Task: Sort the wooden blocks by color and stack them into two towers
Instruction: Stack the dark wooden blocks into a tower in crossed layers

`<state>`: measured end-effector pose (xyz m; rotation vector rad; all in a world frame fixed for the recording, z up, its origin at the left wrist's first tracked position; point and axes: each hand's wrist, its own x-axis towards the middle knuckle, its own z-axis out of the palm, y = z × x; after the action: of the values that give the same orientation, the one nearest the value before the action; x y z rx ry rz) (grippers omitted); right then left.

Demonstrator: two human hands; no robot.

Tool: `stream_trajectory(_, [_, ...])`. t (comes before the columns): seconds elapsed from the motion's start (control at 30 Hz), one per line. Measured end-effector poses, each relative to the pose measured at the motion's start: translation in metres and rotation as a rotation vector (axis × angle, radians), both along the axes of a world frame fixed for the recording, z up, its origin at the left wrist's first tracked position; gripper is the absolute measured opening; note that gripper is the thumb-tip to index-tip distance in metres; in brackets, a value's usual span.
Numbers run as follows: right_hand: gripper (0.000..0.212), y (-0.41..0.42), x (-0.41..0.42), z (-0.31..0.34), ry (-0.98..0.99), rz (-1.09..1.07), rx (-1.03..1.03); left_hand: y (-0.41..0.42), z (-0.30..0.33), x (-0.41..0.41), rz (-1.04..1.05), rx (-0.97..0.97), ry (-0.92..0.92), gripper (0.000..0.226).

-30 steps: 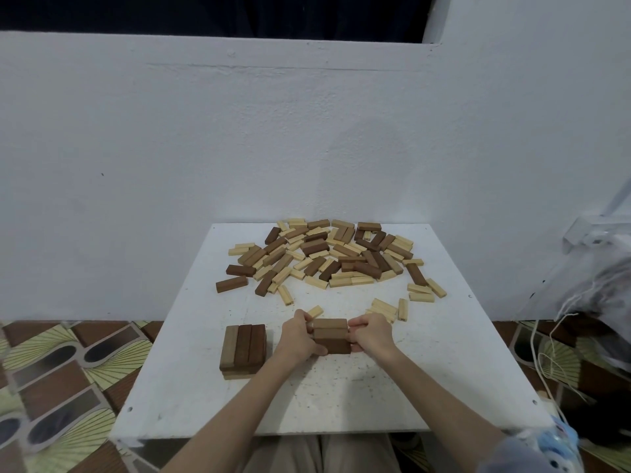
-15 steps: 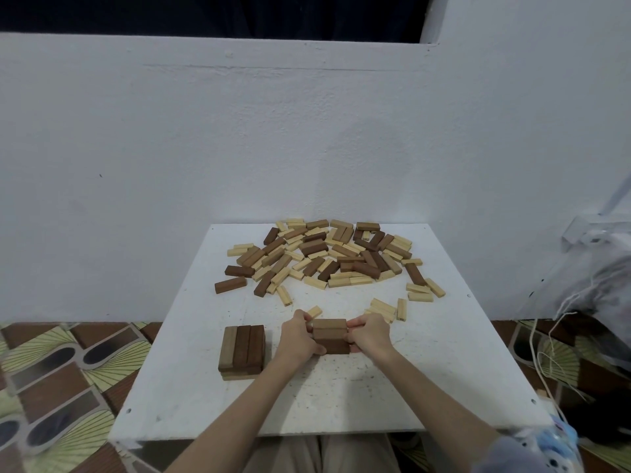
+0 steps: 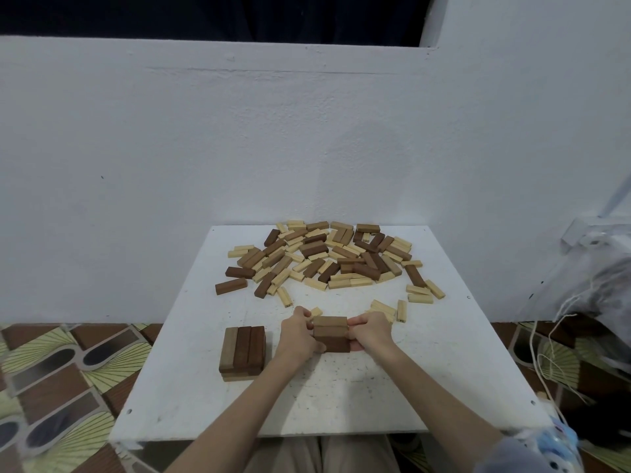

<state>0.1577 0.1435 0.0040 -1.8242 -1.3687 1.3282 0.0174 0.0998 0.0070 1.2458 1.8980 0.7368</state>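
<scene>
A row of three brown blocks (image 3: 330,332) lies side by side near the middle of the white table (image 3: 444,370). My left hand (image 3: 297,336) presses on its left end and my right hand (image 3: 370,331) on its right end, squeezing the row together. To the left stands a low brown stack (image 3: 243,351), two layers high, with three blocks on top. A loose pile of dark and light blocks (image 3: 327,257) covers the far part of the table.
A few light blocks (image 3: 401,310) lie just beyond my right hand, and a single dark block (image 3: 231,286) sits at the pile's left. A white wall rises behind the table. A plastic bag with cords (image 3: 587,295) sits to the right.
Both hands stay pressed on the ends of the three brown blocks; nothing has visibly moved.
</scene>
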Motion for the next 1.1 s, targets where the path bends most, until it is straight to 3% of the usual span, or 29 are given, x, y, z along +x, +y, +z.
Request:
stream_trajectory(0.3, [0.013, 0.006, -0.01, 0.026, 0.003, -0.004, 0.024, 0.0, 0.02, -0.013, 0.01, 0.069, -0.026, 0.069])
stream_trajectory(0.87, [0.018, -0.012, -0.079, 0.064, 0.09, 0.127, 0.05, -0.031, 0.062, -0.081, 0.09, 0.134, 0.053, 0.061])
stream_trajectory(1.1, [0.025, -0.024, -0.102, 0.061, 0.085, 0.148, 0.037, -0.046, 0.065, -0.1, 0.115, 0.096, 0.09, 0.073])
